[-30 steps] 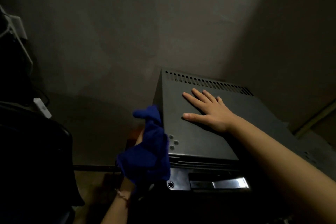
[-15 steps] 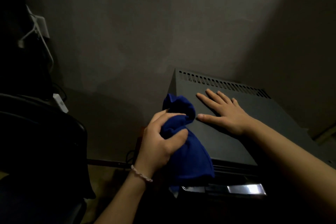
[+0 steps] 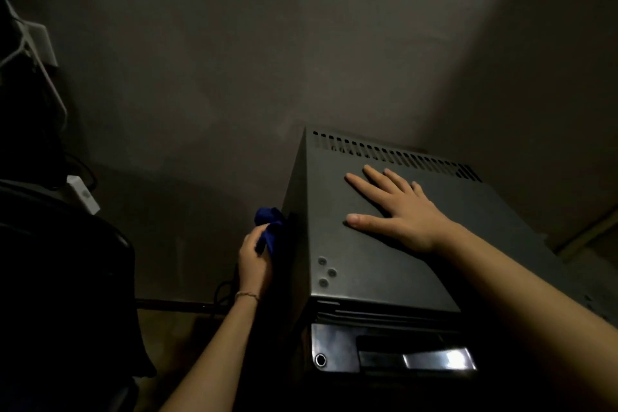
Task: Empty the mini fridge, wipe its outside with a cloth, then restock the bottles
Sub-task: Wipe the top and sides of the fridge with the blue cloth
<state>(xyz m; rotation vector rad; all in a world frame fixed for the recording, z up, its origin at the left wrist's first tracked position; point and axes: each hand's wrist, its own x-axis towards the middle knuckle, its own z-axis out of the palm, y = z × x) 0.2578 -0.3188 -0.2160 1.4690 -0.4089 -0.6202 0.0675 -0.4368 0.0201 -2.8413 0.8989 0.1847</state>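
The dark grey mini fridge (image 3: 361, 264) stands against the wall, seen from above, with a row of vent slots along its back edge and a shiny door top at the front. My right hand (image 3: 398, 211) lies flat on the fridge's top with fingers spread. My left hand (image 3: 254, 261) grips a blue cloth (image 3: 269, 227) and holds it against the fridge's left side, near the top edge. Most of the cloth is hidden behind my hand and the fridge's edge. No bottles are in view.
A dark rounded object (image 3: 60, 278) fills the lower left. White plugs and cables (image 3: 36, 43) hang on the wall at the far left, with a white adapter (image 3: 83, 194) below. A black cable (image 3: 224, 291) lies on the floor beside the fridge. The room is dim.
My left hand has carried the cloth from the top front-left corner of the fridge down onto its left side. My right hand stays flat on the top.
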